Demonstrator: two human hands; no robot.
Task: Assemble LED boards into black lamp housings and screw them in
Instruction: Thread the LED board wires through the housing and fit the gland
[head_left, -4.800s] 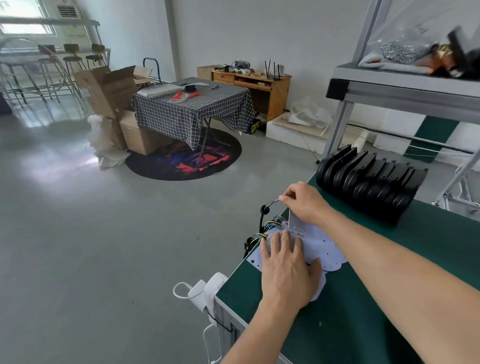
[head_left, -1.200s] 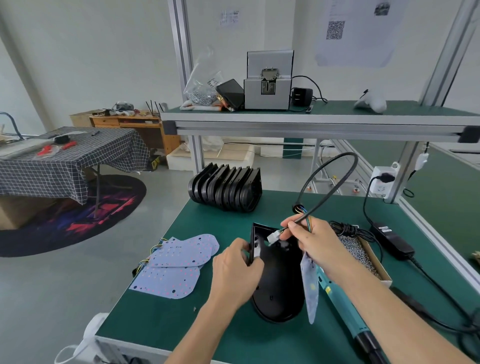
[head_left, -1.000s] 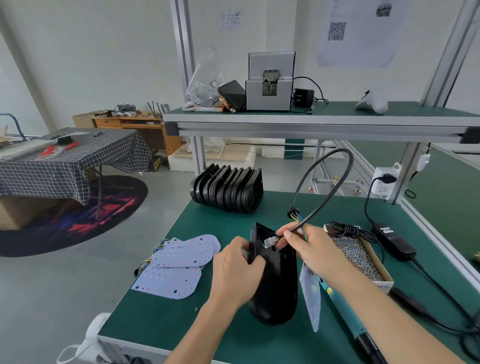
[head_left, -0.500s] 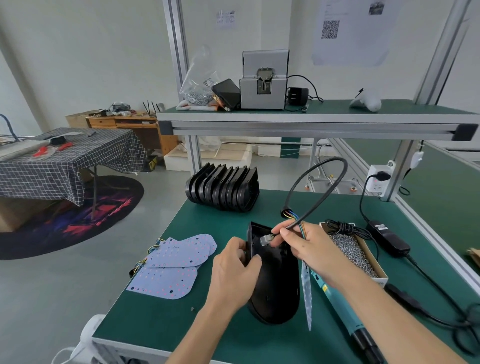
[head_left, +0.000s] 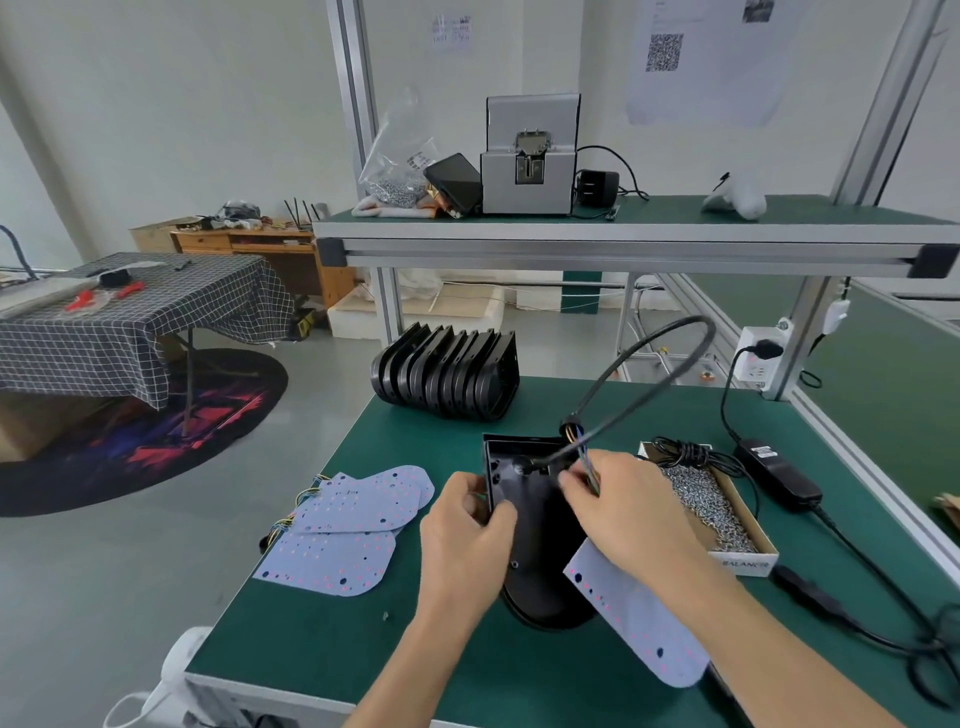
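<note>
Now flat, housing in left grip; right pinches wires.

a checked tablecloth covers a table left of the bench. a wooden desk stands behind it.

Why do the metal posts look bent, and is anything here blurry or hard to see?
Head view: the wide-angle lens bows the frame posts near the edges. Light is soft and even, with faint shadows on the green bench. The right hand and left hand look slightly soft, and the black housing shows little inner detail.
</note>
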